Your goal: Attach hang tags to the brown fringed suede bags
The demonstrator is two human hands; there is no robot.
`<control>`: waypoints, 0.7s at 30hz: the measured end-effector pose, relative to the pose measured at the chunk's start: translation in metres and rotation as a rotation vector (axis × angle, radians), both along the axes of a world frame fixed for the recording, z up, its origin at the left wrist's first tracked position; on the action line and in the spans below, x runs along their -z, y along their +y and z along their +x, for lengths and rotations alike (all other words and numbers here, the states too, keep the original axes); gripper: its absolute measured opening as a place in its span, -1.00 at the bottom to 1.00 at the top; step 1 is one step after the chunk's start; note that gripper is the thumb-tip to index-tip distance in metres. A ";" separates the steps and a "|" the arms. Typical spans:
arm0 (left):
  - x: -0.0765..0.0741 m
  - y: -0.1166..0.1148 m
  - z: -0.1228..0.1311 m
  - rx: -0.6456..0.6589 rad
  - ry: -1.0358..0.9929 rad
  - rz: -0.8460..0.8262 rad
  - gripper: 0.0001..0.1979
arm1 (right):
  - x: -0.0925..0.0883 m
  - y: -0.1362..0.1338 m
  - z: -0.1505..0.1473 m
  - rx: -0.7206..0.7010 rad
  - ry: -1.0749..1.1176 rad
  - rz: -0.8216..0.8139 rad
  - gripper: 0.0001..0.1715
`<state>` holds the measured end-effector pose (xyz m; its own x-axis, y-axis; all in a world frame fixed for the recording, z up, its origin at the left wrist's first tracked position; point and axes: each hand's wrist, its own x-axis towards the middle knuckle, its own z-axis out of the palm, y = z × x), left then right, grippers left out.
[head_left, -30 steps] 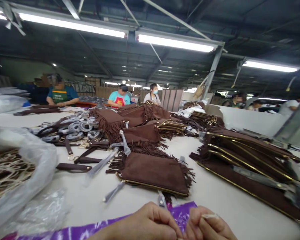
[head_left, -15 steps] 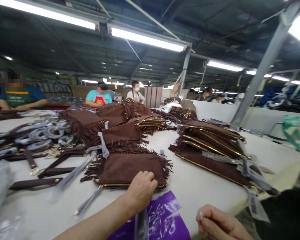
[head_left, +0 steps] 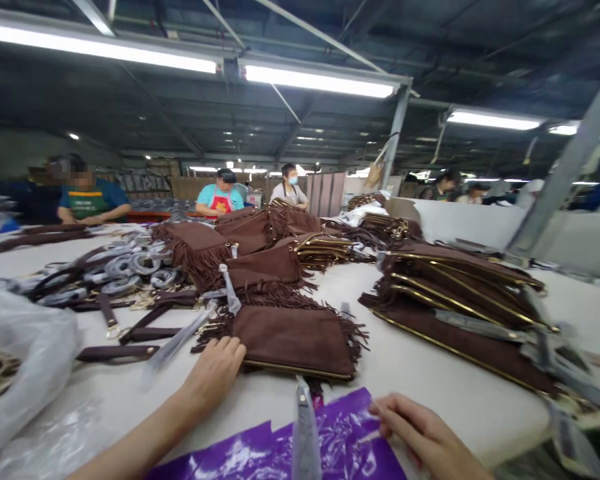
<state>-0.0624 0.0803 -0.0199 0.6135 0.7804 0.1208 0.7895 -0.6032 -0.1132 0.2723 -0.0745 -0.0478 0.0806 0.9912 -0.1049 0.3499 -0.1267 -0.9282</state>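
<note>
A brown fringed pouch [head_left: 293,339] with a gold zip along its front edge lies flat on the white table. My left hand [head_left: 215,367] rests on its left front corner, fingers bent over the edge. At the lower right, my right hand [head_left: 413,427] has its thumb and fingers pinched together beside the purple plastic sheet [head_left: 245,453]; what sits between the fingertips is too small to make out. A strap in clear wrap [head_left: 306,433] lies across the purple sheet, in front of the pouch.
Stacked brown pouches [head_left: 460,287] stand at the right, and more fringed pouches [head_left: 195,243] lie behind. Wrapped rings and straps [head_left: 145,267] cover the left. A clear plastic bag [head_left: 50,360] is at the left edge. Several people work beyond the table.
My left hand has slid from the pouch's right front to its left front corner. My right hand has moved up to the purple sheet. The view has turned left.
</note>
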 end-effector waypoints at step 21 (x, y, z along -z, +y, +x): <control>-0.048 0.061 0.019 -0.113 -0.690 -0.149 -0.77 | 0.013 0.052 -0.025 0.000 -0.763 0.647 -0.76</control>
<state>-0.0433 0.1414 0.0284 0.3503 0.8729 0.3395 0.7097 -0.4839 0.5119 0.2474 -0.0221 -0.0603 -0.0988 0.8396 0.5342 0.8810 0.3234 -0.3453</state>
